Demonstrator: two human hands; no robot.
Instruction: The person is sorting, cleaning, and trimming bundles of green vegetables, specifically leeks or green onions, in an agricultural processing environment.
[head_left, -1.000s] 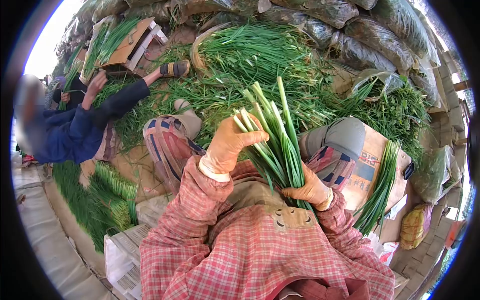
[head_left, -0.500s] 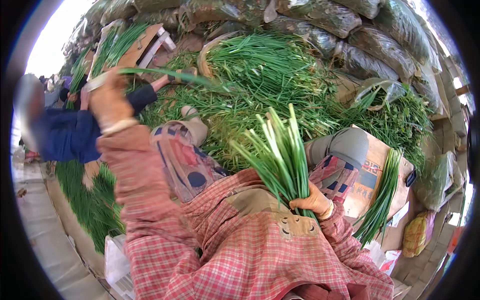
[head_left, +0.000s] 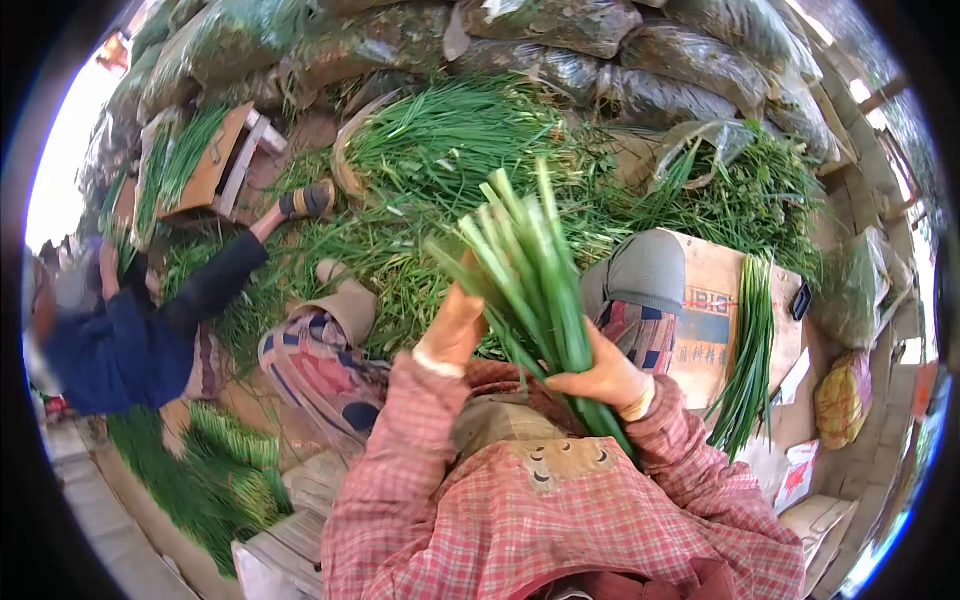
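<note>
A bunch of garlic chives (head_left: 545,290), long green leaves with pale stalk ends pointing up and away, stands tilted before my chest. My right hand (head_left: 605,385) wraps round its lower part, thumb across the front. On the bunch's left side is my left hand (head_left: 455,325), gloved like the right and slightly blurred. Its fingers go behind the leaning stalks, so their grip is hidden. Beyond both hands lies a large heap of chives (head_left: 460,135) with loose trimmings around it.
A flattened cardboard box (head_left: 705,360) beside my right knee bears another chive bundle (head_left: 745,360) and a dark phone-like object (head_left: 801,301). Tied bundles (head_left: 225,470) lie at left. A person in dark blue (head_left: 130,350) sits there. Stuffed plastic sacks (head_left: 370,45) line the back.
My left hand has come down from the upper left, where a long green leaf trailed from it, to the bunch. The view has shifted; my right hand still grips the bunch.
</note>
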